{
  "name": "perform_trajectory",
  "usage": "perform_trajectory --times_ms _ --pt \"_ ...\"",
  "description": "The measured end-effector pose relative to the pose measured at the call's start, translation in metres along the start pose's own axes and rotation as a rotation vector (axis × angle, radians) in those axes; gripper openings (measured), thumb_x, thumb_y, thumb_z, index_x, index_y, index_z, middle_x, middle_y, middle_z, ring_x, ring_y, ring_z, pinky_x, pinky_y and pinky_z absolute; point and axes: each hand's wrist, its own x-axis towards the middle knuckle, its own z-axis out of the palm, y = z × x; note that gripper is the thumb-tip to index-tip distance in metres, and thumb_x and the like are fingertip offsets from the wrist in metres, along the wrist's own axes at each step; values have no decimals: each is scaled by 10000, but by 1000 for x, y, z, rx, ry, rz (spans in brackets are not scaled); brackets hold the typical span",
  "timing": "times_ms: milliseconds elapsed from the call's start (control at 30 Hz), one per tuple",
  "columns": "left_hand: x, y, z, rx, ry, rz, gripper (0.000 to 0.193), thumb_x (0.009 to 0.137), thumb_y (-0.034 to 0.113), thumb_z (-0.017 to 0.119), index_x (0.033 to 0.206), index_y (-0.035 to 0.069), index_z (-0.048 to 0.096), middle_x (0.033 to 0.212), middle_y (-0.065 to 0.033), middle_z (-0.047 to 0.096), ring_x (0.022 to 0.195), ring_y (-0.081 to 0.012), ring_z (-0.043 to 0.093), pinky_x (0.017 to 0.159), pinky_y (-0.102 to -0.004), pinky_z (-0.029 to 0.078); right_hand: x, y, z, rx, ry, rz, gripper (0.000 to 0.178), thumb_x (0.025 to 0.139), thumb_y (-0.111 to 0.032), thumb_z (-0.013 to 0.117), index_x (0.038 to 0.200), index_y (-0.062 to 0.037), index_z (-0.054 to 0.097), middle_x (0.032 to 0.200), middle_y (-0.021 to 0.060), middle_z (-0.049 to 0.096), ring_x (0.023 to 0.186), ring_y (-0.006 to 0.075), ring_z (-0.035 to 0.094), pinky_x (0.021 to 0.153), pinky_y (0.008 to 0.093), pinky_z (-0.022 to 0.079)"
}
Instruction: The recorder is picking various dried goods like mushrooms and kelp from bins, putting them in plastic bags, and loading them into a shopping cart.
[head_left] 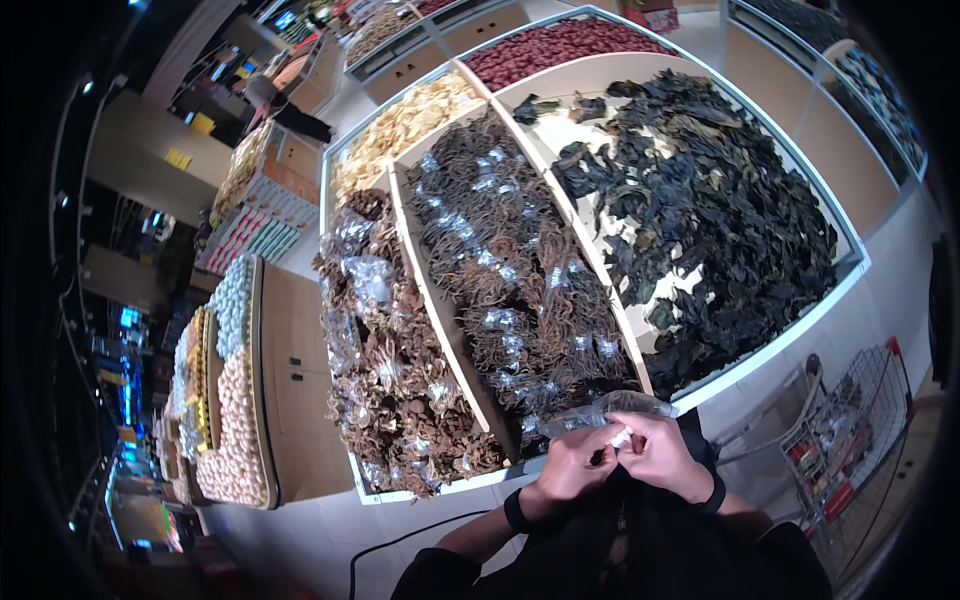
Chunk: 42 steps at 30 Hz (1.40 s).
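Note:
Close in front of my body, both hands meet over the near edge of a divided display bin (pixel 735 377). My left hand (pixel 577 464) is closed on a clear plastic bag (pixel 590 414), and my right hand (pixel 660 458) pinches it from the other side. A small white bit (pixel 621 438) shows between the fingers; whether it is the bag's gathered neck or something else is unclear. The bag's contents are hidden. Just beyond lie dark, stringy dried goods (pixel 500 250), partly in clear packs. Brown dried mushrooms (pixel 395 370) fill the left compartment, dark dried leafy pieces (pixel 720 190) the right one.
A wire shopping cart (pixel 850 430) with goods inside stands at my right. Farther compartments hold pale yellow dried slices (pixel 400 125) and dark red dried fruit (pixel 560 45). Egg displays (pixel 235 400) stand on the left. Another person (pixel 285 110) is at the far left. A black cable (pixel 400 540) crosses the floor.

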Motion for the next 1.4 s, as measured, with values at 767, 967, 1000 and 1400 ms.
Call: perform_trajectory --times_ms 767,967,1000,1400 --pt "16 23 0 -713 321 -142 278 672 -185 579 887 -14 537 908 -111 637 846 -135 610 772 -266 487 20 45 -25 -302 223 -345 367 549 -131 728 905 -137 642 1110 54 529 1042 276 534 841 403 455" --pt "20 10 22 -592 161 -137 276 662 -195 535 850 6 522 893 -98 604 853 -146 588 782 -276 466 15 86 -33 -169 60 -378 343 572 -97 683 914 -99 663 1081 89 555 1005 270 553 833 369 452" --pt "24 11 31 -599 110 -132 258 665 -186 534 839 3 518 904 -103 601 854 -154 587 779 -275 463 11 90 -42 -173 49 -409 276 576 -95 677 851 -78 659 1055 88 558 994 282 546 832 379 442" --pt "122 48 103 -587 -863 -114 302 714 58 691 997 8 597 836 -67 600 772 -136 576 710 -263 468 -94 71 -121 -365 230 -94 153 597 -133 646 724 -50 660 872 54 576 930 251 549 777 414 410"
